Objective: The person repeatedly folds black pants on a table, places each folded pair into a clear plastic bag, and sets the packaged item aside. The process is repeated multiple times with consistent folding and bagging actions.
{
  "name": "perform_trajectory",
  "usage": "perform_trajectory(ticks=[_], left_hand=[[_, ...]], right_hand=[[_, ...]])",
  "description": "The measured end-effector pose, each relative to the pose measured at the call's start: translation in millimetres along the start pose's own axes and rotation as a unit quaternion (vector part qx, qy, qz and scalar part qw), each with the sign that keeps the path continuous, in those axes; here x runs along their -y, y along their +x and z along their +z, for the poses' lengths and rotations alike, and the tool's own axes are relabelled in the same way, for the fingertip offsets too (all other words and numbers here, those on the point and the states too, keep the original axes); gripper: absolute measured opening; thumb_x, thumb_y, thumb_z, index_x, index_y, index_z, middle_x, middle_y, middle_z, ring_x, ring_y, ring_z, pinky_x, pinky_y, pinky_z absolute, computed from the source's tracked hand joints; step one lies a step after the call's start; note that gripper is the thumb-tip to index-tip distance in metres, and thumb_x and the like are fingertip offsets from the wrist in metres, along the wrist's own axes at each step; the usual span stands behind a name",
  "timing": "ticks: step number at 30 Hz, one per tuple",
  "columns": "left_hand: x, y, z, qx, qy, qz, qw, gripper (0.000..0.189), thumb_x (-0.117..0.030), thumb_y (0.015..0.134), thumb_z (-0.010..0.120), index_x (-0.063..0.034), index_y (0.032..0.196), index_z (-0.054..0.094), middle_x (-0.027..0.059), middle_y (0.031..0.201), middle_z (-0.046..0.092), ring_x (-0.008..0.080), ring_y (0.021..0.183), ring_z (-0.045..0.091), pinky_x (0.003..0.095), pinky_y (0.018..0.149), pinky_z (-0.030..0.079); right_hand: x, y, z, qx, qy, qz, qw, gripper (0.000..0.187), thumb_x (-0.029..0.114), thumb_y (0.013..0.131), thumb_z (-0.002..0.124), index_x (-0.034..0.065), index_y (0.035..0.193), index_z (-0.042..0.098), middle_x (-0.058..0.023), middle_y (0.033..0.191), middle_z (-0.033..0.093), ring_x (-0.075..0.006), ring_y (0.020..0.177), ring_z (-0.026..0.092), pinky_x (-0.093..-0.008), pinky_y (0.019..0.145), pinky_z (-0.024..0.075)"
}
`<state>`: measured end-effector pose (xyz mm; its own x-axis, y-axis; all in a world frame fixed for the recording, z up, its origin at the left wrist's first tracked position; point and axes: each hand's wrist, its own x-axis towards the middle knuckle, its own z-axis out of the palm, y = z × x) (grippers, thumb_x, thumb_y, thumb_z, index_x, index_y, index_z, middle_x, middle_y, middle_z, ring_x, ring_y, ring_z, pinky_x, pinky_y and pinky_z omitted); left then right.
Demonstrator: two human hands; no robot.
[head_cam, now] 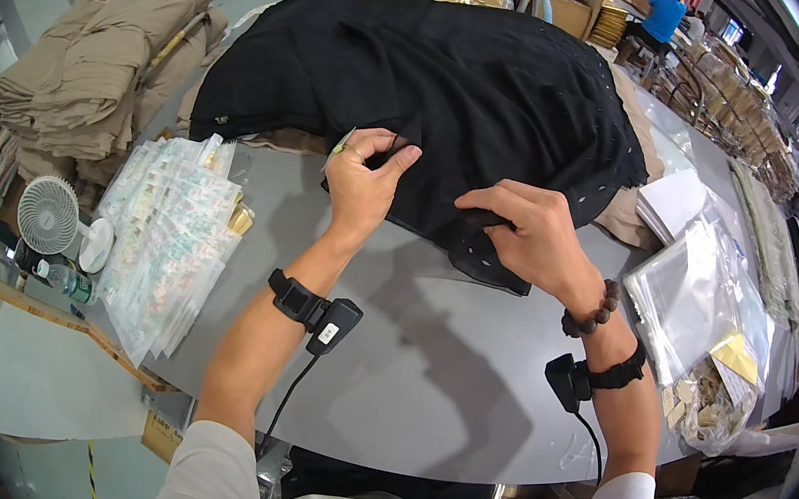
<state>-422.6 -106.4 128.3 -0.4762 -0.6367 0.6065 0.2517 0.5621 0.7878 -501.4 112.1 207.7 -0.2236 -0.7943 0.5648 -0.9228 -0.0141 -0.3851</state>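
Black fabric (422,78) lies in loose folds over the far part of the grey table (421,373), with small pale marks along its right side. My left hand (368,173) pinches a bit of this cloth between thumb and forefinger; a thin pale green and white item, too small to name, shows at its fingers. To the right, my right hand (534,233) grips the near edge of the same cloth, thumb and fingers closed on it, and a corner hangs below the fingers onto the table. Beige cloth (624,211) shows beneath the black fabric.
Folded beige cloth (83,64) is piled at the far left. Nearer are floral-patterned packets (167,234), a small white fan (48,215) and a plastic bottle (66,281). Clear plastic bags (689,295) lie at right. A person in blue (661,19) sits in the background.
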Motion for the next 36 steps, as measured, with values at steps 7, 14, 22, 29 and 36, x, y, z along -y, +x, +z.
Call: perform_trajectory(ticks=[7, 14, 22, 29, 36], left_hand=[[-24, -23, 6, 0.052, -0.079, -0.035, 0.995, 0.010, 0.004, 0.083, 0.081, 0.0002, 0.091, 0.076, 0.0058, 0.097, 0.074, 0.0162, 0.089, 0.069, 0.0297, 0.083, 0.054], [8, -47, 20, 0.050, 0.005, -0.090, 0.995, 0.017, 0.006, 0.089, 0.074, 0.0019, 0.105, 0.075, 0.0087, 0.092, 0.077, 0.0165, 0.085, 0.072, 0.0304, 0.081, 0.056], [73, -38, -44, -0.008, 0.243, -0.175, 0.954, 0.037, 0.005, 0.077, 0.067, -0.0082, 0.110, 0.078, 0.0190, 0.106, 0.078, 0.0360, 0.102, 0.073, 0.0414, 0.090, 0.056], [-48, -23, -202, -0.159, -0.103, 0.088, 0.978, 0.032, -0.006, 0.097, 0.053, -0.0004, 0.123, 0.071, 0.0151, 0.116, 0.074, 0.0222, 0.101, 0.072, 0.0324, 0.090, 0.058], [-84, 55, -208, 0.018, -0.066, -0.161, 0.985, 0.044, 0.004, 0.093, 0.041, -0.0006, 0.117, 0.078, 0.0132, 0.123, 0.073, 0.0206, 0.113, 0.064, 0.0377, 0.098, 0.052]], right_hand=[[-10, 17, 3, 0.019, 0.010, -0.005, 1.000, 0.071, -0.017, 0.070, 0.068, 0.0132, 0.135, 0.071, -0.0169, 0.108, 0.076, -0.0335, 0.088, 0.074, -0.0377, 0.079, 0.0607], [-10, 27, 4, -0.047, 0.040, -0.019, 0.998, 0.038, -0.014, 0.073, 0.068, -0.0001, 0.107, 0.077, -0.0165, 0.096, 0.077, -0.0316, 0.085, 0.075, -0.0342, 0.077, 0.0592], [71, -75, -104, -0.463, 0.128, -0.012, 0.877, 0.037, -0.006, 0.089, 0.054, -0.0018, 0.125, 0.065, -0.0135, 0.121, 0.069, -0.0208, 0.112, 0.067, -0.0338, 0.099, 0.0531], [111, -213, -144, -0.557, 0.085, 0.081, 0.822, 0.033, 0.005, 0.099, 0.056, -0.0034, 0.131, 0.061, -0.0149, 0.121, 0.067, -0.0221, 0.106, 0.068, -0.0352, 0.098, 0.0551], [8, -114, -145, -0.424, 0.312, 0.322, 0.787, 0.023, 0.014, 0.105, 0.063, -0.0016, 0.121, 0.068, -0.0072, 0.114, 0.073, -0.0155, 0.100, 0.069, -0.0289, 0.090, 0.0541]])
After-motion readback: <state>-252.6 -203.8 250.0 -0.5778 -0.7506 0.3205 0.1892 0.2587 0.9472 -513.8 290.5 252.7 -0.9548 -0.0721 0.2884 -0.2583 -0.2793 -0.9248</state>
